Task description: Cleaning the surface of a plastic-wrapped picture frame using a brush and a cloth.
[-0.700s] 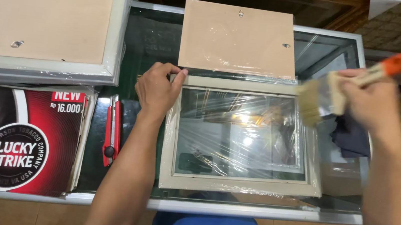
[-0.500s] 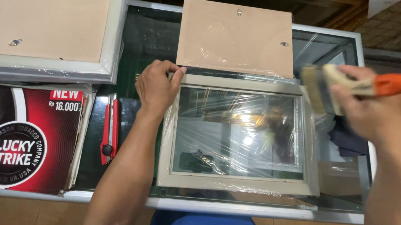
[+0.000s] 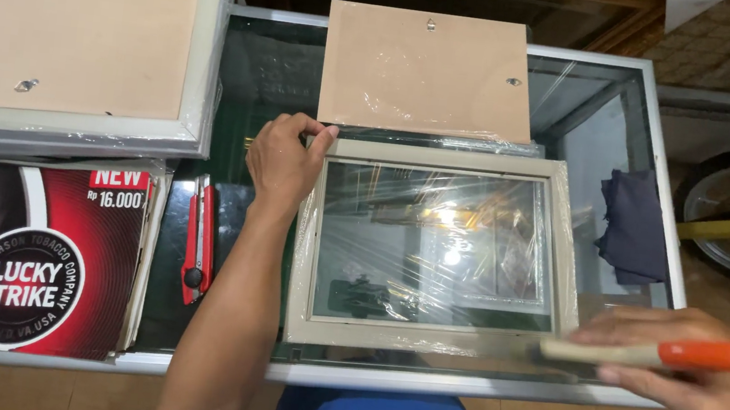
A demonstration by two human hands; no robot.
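Cream-coloured and wrapped in clear plastic film, a rectangular picture frame [image 3: 437, 252] is seen lying flat on a glass-topped display counter with a metal edge [image 3: 454, 389]. Its upper left corner is pinned by the left hand [image 3: 283, 161], fingers curled over the rail and the palm resting on the glass; nothing is gripped. A flat paintbrush with a pale wooden ferrule end and an orange handle [image 3: 650, 353] is held in the closed right hand [image 3: 698, 378], the bristle end blurred at the frame's lower right corner. A brown fibreboard backing panel [image 3: 429, 72] lies just beyond the frame's top edge, touching or slightly overlapping it. A larger grey frame, face down [image 3: 81, 44], rests at the left on a red and black printed carton [image 3: 34, 254]. A red utility knife [image 3: 199, 239] lies beside the left forearm, and a dark blue cloth [image 3: 633, 228] sits to the right. Risks are judged as follows: the frame could slide on smooth glass if corner pressure is eased during a brush stroke; the loose film could be snagged by the bristles; the knife could be knocked by the forearm.
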